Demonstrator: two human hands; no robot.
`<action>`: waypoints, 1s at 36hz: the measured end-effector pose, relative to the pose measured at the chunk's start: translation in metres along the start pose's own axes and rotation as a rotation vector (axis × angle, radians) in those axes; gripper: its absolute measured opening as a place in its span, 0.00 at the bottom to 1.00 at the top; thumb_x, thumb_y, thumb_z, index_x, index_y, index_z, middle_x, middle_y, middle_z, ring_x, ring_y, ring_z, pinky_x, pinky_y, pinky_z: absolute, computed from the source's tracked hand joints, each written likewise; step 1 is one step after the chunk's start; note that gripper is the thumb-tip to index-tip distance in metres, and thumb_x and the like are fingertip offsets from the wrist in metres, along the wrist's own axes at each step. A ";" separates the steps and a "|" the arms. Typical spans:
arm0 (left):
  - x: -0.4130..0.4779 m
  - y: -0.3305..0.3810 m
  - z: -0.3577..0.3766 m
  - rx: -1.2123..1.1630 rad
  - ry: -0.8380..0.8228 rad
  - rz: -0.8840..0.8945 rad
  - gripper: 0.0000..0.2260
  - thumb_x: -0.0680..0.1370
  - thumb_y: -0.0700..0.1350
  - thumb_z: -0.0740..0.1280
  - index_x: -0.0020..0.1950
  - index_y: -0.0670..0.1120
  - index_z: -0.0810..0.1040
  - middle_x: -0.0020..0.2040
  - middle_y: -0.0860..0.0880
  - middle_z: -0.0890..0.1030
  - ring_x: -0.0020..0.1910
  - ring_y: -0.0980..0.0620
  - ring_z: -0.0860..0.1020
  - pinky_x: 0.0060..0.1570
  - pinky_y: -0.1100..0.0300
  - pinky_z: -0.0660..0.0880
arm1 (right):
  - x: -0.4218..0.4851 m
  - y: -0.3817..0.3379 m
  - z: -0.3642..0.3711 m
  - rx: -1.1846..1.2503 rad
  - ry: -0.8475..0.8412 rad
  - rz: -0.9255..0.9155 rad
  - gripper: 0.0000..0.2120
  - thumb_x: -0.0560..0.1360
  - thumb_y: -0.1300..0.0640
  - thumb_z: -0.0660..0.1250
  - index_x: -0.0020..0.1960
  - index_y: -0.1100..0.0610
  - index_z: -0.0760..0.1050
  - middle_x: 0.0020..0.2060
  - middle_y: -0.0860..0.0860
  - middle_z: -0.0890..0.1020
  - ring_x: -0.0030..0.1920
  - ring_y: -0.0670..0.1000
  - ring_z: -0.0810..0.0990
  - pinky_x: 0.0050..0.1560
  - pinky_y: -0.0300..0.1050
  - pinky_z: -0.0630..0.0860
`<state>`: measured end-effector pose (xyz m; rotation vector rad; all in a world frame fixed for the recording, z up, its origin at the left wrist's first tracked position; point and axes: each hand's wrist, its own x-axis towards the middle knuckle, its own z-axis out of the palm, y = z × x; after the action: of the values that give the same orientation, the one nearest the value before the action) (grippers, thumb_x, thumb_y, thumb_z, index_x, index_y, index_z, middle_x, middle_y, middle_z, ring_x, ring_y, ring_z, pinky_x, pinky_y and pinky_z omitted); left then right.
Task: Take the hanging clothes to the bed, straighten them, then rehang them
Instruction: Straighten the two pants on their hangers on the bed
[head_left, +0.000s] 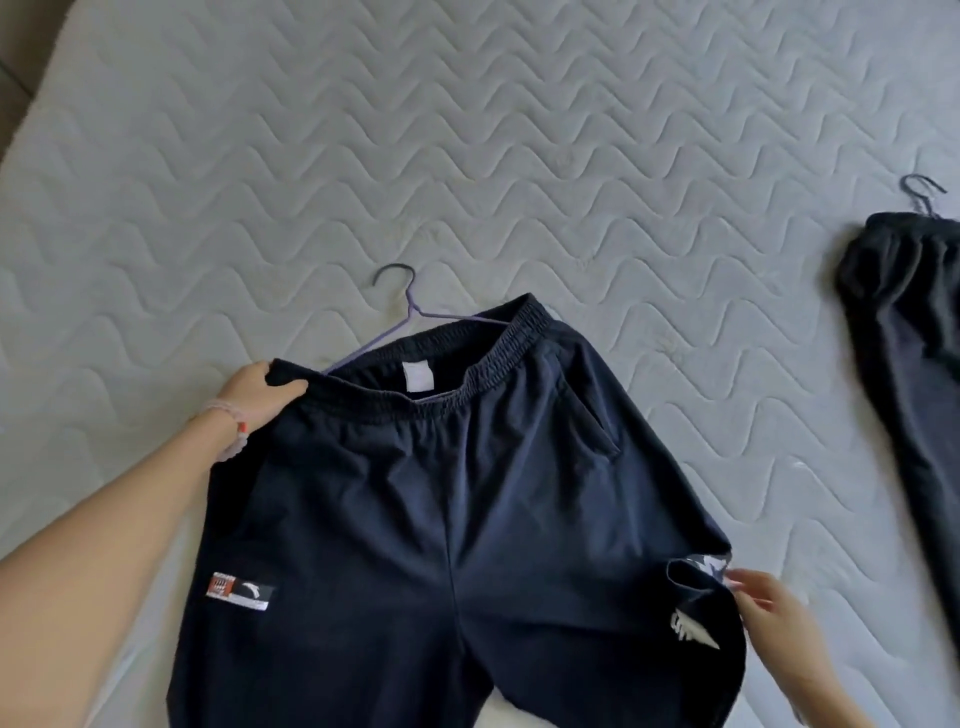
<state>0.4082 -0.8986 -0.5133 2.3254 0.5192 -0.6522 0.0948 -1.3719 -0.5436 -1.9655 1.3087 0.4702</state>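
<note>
Shorts (441, 493) lie centre frame on the bed (467, 156). Left hand (260, 397) pinches the waistband corner; right hand (763, 608) pinches the hem lower right, likely to pull the cloth flat.

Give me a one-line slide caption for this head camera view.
Left hand grips navy shorts waistband, right hand touches hem, purple hanger beneath, on quilted mattress.

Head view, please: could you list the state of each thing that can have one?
Navy shorts: spread on the mattress, hem turned up.
Purple hanger: partly under the waistband.
Black garment: on its hanger, lying flat.
Left hand: gripping the waistband.
Right hand: at the hem.
</note>
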 end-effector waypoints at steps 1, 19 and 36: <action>-0.010 0.002 -0.001 -0.013 -0.019 0.011 0.09 0.73 0.46 0.68 0.51 0.44 0.80 0.49 0.43 0.82 0.50 0.44 0.80 0.58 0.51 0.75 | -0.003 0.000 -0.002 0.006 -0.018 0.004 0.07 0.83 0.65 0.68 0.56 0.54 0.80 0.51 0.59 0.86 0.57 0.61 0.84 0.64 0.60 0.77; -0.286 0.102 -0.070 -0.048 0.059 0.419 0.13 0.77 0.50 0.64 0.43 0.40 0.77 0.39 0.42 0.79 0.44 0.45 0.76 0.44 0.53 0.69 | -0.132 0.012 -0.105 0.202 -0.157 -0.027 0.13 0.84 0.71 0.57 0.51 0.57 0.76 0.39 0.53 0.81 0.39 0.48 0.78 0.39 0.42 0.72; -0.556 0.166 0.061 -0.455 0.002 0.445 0.14 0.77 0.48 0.65 0.48 0.35 0.78 0.47 0.35 0.81 0.48 0.42 0.78 0.54 0.45 0.74 | -0.175 0.225 -0.238 0.460 -0.068 -0.064 0.11 0.82 0.72 0.64 0.47 0.67 0.84 0.20 0.48 0.82 0.29 0.51 0.77 0.26 0.39 0.72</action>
<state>0.0319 -1.1622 -0.1531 1.9147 0.1175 -0.2809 -0.2028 -1.4844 -0.3517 -1.5874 1.1828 0.1802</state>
